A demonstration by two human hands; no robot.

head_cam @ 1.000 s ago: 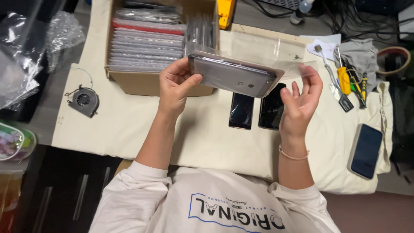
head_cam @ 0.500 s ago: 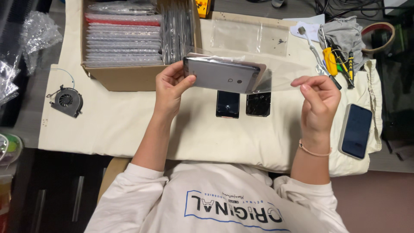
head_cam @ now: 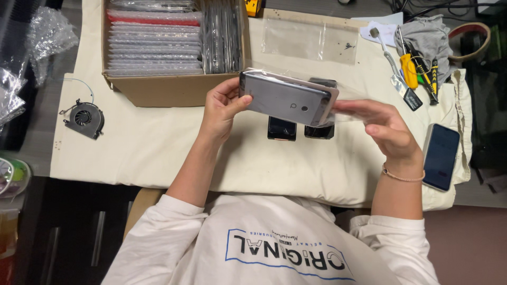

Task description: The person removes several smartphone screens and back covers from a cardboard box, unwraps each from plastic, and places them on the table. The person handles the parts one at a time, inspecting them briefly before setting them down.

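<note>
- Cream cloth covers the desk [head_cam: 158,153] under both hands, with dark floor showing past its near edge.
- Left hand [head_cam: 222,108] is closed on the left end of a grey, flat, rounded-corner phone back cover [head_cam: 288,99], thumb on its face and fingers behind, holding it up off the cloth.
- Right hand [head_cam: 388,126] has its fingers stretched out nearly flat, pinching the clear plastic sleeve [head_cam: 346,103] that trails off the cover's right end.
- Two small black phone parts [head_cam: 301,129] lie on the cloth just below the cover, between the hands.
- Brown cardboard box of bubble-wrapped flat packs [head_cam: 169,58] sits just beyond the left hand.
- Dark-screened smartphone [head_cam: 441,157] lies right of the right hand at the cloth's edge.
- Small black cooling fan [head_cam: 83,119] rests well left of the left hand; bare cloth lies between them.
</note>
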